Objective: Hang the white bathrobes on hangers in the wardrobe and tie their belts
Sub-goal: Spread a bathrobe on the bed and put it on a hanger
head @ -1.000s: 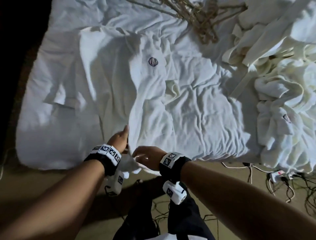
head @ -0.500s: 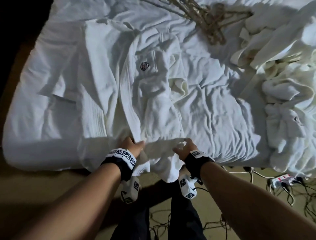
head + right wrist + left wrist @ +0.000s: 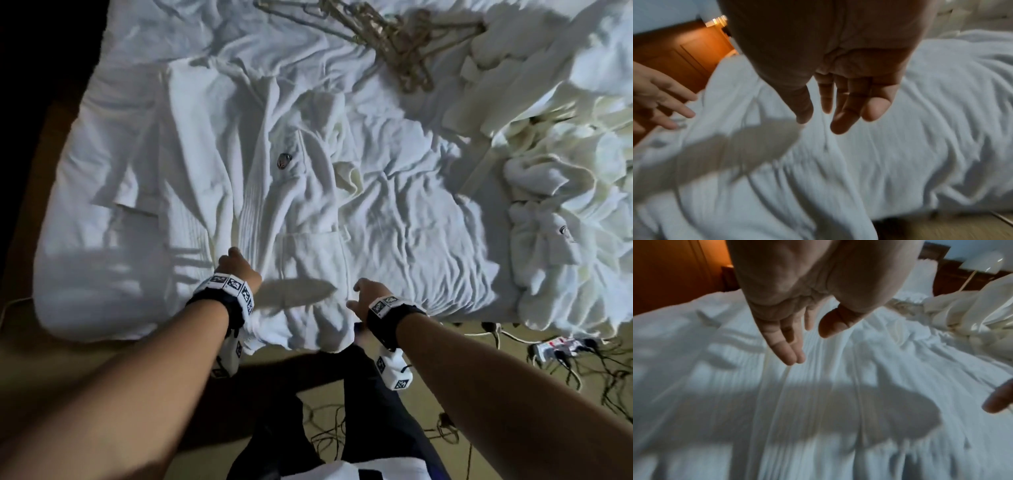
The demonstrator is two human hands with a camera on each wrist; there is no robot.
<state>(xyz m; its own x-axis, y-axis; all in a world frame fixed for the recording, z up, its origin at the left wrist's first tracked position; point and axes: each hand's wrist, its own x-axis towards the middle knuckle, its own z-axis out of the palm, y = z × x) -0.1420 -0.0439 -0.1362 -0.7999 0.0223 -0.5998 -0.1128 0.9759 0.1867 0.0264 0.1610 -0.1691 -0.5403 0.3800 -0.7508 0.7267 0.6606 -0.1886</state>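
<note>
A white bathrobe [image 3: 284, 205] with a small dark crest lies spread on the bed [image 3: 428, 233], its hem hanging over the near edge. My left hand [image 3: 236, 265] hovers over the robe's lower left front, fingers straight and holding nothing [image 3: 795, 353]. My right hand [image 3: 359, 294] hovers over the robe's lower right edge, fingers loose and empty [image 3: 840, 120]. A tangle of wooden hangers [image 3: 394, 37] lies at the far side of the bed. No belt can be told apart in the folds.
A heap of more white bathrobes [image 3: 565, 192] fills the bed's right side. A power strip and cables [image 3: 561, 349] lie on the floor at right. Wooden panelling [image 3: 674, 272] stands beyond the bed's left side, with a lamp [image 3: 982, 264] by the headboard.
Both hands held the robe's hem and pulled it toward the bed's near edge. They have now let go and hover open above it, farther apart.
</note>
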